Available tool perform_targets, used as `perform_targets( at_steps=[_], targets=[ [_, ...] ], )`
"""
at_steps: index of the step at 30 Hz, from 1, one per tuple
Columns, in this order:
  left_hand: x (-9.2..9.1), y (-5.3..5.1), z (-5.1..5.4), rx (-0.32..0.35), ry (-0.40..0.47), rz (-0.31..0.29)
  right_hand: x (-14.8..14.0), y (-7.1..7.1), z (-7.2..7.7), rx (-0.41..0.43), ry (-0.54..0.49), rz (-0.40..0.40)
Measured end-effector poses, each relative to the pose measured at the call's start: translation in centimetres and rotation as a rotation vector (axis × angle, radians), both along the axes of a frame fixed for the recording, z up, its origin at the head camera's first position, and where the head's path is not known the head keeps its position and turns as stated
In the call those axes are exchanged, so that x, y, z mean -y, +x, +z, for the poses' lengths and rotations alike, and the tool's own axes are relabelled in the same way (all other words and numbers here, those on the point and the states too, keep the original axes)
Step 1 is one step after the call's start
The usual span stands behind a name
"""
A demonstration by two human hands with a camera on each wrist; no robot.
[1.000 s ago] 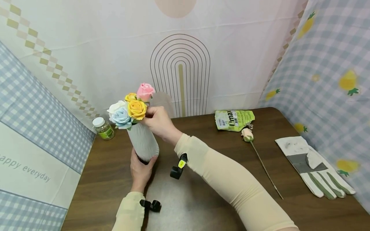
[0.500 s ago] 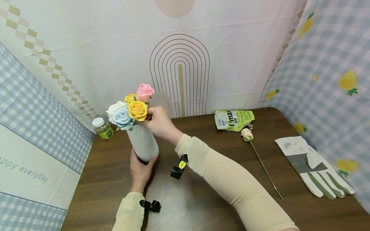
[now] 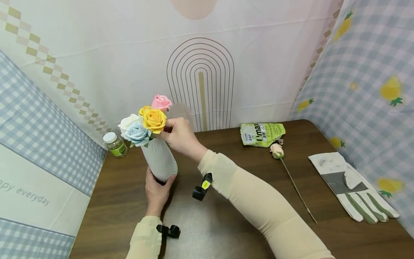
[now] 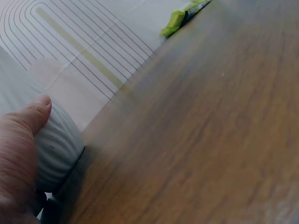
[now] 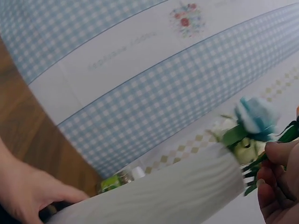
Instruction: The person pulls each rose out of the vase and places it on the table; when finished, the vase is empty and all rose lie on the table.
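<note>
Cloth (image 3: 129,46) hangs behind the table (image 3: 110,201). Left hand (image 3: 157,192) grips the vase (image 3: 160,160) at left, right hand (image 3: 181,136) pinches a stem (image 5: 259,160); the pink rose (image 3: 161,102) now sits slightly lower, so the bunch (image 3: 137,132) seems tighter.

Cream sleeves (image 3: 252,198); black wrist devices (image 3: 198,194); yellow label (image 3: 205,184) on right one

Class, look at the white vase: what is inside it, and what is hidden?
Green stems enter the vase; pink, yellow, white and blue roses show above its mouth. The vase itself covers whatever lies deeper.
</note>
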State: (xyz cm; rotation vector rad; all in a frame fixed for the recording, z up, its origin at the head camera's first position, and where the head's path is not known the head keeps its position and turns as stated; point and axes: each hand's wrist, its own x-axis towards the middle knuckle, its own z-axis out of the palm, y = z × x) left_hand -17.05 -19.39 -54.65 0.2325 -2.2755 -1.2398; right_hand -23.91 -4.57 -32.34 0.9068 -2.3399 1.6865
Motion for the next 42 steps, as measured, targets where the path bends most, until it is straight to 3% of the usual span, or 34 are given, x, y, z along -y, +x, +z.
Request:
perform_targets(
  at_steps=[14,20,25,32,37,42],
  targets=[
    [0.0,-0.1,-0.3,-0.001,0.012,0.02,-4.6,0.1,1.6,0.032,-0.403,0.019],
    [0.1,-0.1,-0.3,-0.021,0.015,0.026,-6.4,-0.1,1.4,0.083,-0.475,0.006],
    [0.1,0.0,-0.2,-0.027,0.012,0.025,-6.6,-0.1,1.5,0.077,-0.498,0.019],
    [0.0,0.0,-0.1,-0.024,0.028,0.028,-7.6,-0.2,2.3,0.084,-0.674,0.019],
    [0.0,0.0,0.0,-0.002,0.027,0.026,-10.6,-0.6,2.0,0.127,-0.809,-0.007],
    [0.0,0.0,-0.2,-0.008,0.023,0.019,-15.4,-1.0,0.7,0.187,-0.93,-0.028]
  ],
)
